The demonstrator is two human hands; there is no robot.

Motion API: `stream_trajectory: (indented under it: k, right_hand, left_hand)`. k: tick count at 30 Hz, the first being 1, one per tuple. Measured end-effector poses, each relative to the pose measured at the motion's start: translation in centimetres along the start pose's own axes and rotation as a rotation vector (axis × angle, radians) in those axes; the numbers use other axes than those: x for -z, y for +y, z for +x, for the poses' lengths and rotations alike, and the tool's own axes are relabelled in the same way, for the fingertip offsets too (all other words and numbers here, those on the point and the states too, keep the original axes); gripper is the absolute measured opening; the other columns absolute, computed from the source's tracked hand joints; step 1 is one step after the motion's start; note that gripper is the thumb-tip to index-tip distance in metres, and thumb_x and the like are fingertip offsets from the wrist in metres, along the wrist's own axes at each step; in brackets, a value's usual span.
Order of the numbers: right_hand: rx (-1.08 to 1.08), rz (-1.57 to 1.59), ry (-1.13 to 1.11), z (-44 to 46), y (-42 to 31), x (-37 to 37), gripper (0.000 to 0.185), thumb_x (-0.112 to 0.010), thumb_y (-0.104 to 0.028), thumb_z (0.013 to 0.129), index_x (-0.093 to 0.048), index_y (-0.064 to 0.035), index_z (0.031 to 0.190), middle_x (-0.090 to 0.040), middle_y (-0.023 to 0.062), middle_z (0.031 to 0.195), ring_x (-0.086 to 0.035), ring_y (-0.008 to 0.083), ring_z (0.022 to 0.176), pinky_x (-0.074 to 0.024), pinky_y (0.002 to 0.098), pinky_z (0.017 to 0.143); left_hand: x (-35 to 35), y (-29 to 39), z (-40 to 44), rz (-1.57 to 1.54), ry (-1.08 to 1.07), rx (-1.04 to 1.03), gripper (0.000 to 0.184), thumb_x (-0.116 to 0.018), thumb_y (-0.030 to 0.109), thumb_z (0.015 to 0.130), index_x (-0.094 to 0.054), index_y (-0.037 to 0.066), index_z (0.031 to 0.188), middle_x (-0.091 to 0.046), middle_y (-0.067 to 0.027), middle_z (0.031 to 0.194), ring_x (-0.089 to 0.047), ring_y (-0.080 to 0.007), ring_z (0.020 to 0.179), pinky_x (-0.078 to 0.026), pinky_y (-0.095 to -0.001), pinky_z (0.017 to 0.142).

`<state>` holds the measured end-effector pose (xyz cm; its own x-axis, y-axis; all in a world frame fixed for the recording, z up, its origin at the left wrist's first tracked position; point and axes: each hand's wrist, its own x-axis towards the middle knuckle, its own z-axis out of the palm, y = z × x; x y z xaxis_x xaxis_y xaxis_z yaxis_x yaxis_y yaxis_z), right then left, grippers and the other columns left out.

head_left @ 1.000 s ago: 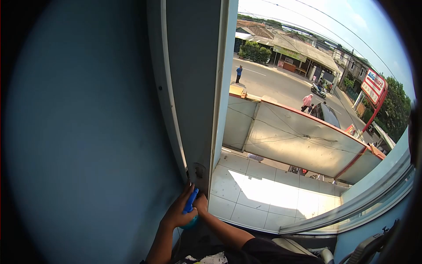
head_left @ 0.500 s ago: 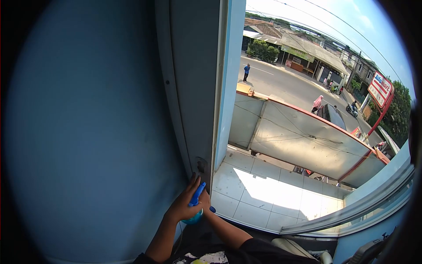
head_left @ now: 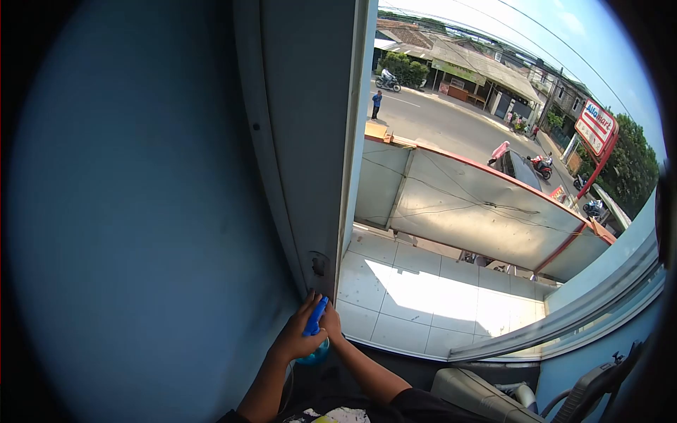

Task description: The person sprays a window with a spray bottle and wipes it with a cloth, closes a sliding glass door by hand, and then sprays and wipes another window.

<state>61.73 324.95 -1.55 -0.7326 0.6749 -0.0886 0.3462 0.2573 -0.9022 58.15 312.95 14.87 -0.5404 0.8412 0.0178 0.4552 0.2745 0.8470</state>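
Observation:
A spray bottle with a blue trigger head (head_left: 316, 316) and a teal body (head_left: 314, 353) is upright at the bottom centre. My left hand (head_left: 296, 333) is wrapped round its neck from the left. Close against the bottle's right side is my right hand (head_left: 331, 321), partly behind the blue head; what its fingers hold, if anything, is hidden. Both hands are at the lower part of a grey door frame (head_left: 310, 141), just below a worn metal lock plate (head_left: 319, 264).
A blue wall (head_left: 141, 211) fills the left. Right of the frame lie a white tiled ledge (head_left: 402, 328), a metal sign panel (head_left: 465, 197) and a street with people and vehicles. A window rail (head_left: 564, 326) and a beige case (head_left: 469, 395) are at lower right.
The view has shifted slightly. Both hands and the bottle remain together just below the lock plate. A dark blue piece by my right wrist, visible half a second ago, no longer shows.

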Motion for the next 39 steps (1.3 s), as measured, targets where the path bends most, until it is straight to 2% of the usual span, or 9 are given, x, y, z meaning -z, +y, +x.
stream_trajectory:
  k: [5,9,13,15,16,19,23,25,39]
  right_hand:
    - [-0.065,0.086,-0.123,-5.0,-0.2,8.4,0.067,-0.083,-0.022,0.077,-0.049,-0.0042,0.132,-0.06,0.0146,0.114,-0.064,0.0256,0.095,-0.053,0.0377,0.081]
    - [-0.307,0.906,-0.334,-13.3,0.5,19.6,0.079,-0.08,-0.019,0.081,-0.039,-0.0078,0.147,-0.057,0.0143,0.121,-0.06,0.0225,0.106,-0.0483,0.0365,0.098]
    - [0.119,1.728,-0.151,-23.1,1.0,26.9,0.087,-0.06,-0.066,0.088,-0.034,-0.0066,0.147,-0.049,0.0192,0.139,-0.053,0.0355,0.125,-0.0426,0.0551,0.107]
    - [0.136,1.435,0.078,-26.4,2.8,27.8,0.106,-0.049,-0.083,0.081,-0.03,-0.0045,0.15,-0.046,0.0238,0.142,-0.045,0.0385,0.134,-0.0324,0.0614,0.113]
    - [0.11,1.845,0.069,-28.0,4.0,27.3,0.08,-0.054,-0.062,0.09,-0.038,-0.0021,0.141,-0.046,0.022,0.144,-0.051,0.0418,0.126,-0.0403,0.0597,0.108]
    - [0.031,1.332,0.118,-34.3,2.8,28.1,0.083,-0.057,-0.042,0.088,-0.024,-0.0058,0.155,-0.035,0.0259,0.153,-0.044,0.038,0.136,-0.0412,0.0503,0.111]
    - [0.32,1.708,-0.302,-40.8,3.7,30.1,0.092,-0.059,-0.039,0.081,-0.019,-0.0071,0.157,-0.029,0.0242,0.158,-0.04,0.0389,0.14,-0.0327,0.0494,0.117]
    - [0.101,1.27,0.011,-43.7,2.6,31.2,0.099,-0.06,-0.034,0.075,-0.014,-0.0077,0.158,-0.025,0.0227,0.16,-0.038,0.0391,0.142,-0.028,0.0504,0.119]
    - [0.08,1.743,0.096,-52.5,11.4,29.8,0.081,-0.051,-0.026,0.073,-0.038,-0.0014,0.149,-0.048,0.0245,0.146,-0.048,0.0376,0.133,-0.0352,0.0509,0.114]
  left_hand:
    - [0.4,5.2,0.1,-0.098,0.075,0.018,0.062,-0.067,0.01,0.079,-0.048,0.003,0.138,-0.06,-0.0198,0.128,-0.061,-0.0356,0.119,-0.049,-0.0404,0.099]
    - [0.6,11.8,-0.3,-0.041,0.085,-0.084,0.053,-0.064,0.008,0.078,-0.054,0.003,0.13,-0.066,-0.0182,0.107,-0.065,-0.0268,0.091,-0.051,-0.036,0.08]
    - [0.7,18.9,0.1,0.082,0.203,-0.277,0.05,-0.061,0.007,0.077,-0.056,0.001,0.127,-0.067,-0.0169,0.088,-0.067,-0.0238,0.072,-0.051,-0.0351,0.069]
    - [1.2,23.6,0.0,0.102,0.291,-0.421,0.047,-0.061,0.006,0.076,-0.057,0.0,0.123,-0.067,-0.019,0.089,-0.068,-0.0271,0.073,-0.052,-0.0368,0.067]
    - [1.5,25.7,0.2,0.14,0.342,-0.436,0.046,-0.063,0.009,0.077,-0.056,0.001,0.122,-0.065,-0.0174,0.083,-0.068,-0.0301,0.074,-0.053,-0.0402,0.071]
    - [3.0,32.1,0.0,0.255,0.459,-0.467,0.043,-0.065,0.015,0.078,-0.057,0.001,0.118,-0.066,-0.0191,0.083,-0.069,-0.0355,0.081,-0.054,-0.0437,0.077]
    - [4.0,37.9,0.7,0.333,0.697,-0.504,0.042,-0.067,0.024,0.078,-0.06,0.0,0.111,-0.069,-0.0224,0.096,-0.069,-0.039,0.09,-0.054,-0.0428,0.086]
    - [3.9,39.6,0.5,0.35,0.738,-0.483,0.041,-0.068,0.025,0.078,-0.061,0.0,0.109,-0.07,-0.0222,0.097,-0.069,-0.0386,0.09,-0.054,-0.0427,0.087]
    - [-4.7,43.0,-3.6,0.248,0.505,-0.43,0.029,-0.065,0.024,0.079,-0.065,0.004,0.1,-0.071,-0.0186,0.094,-0.07,-0.0341,0.091,-0.054,-0.0401,0.085]
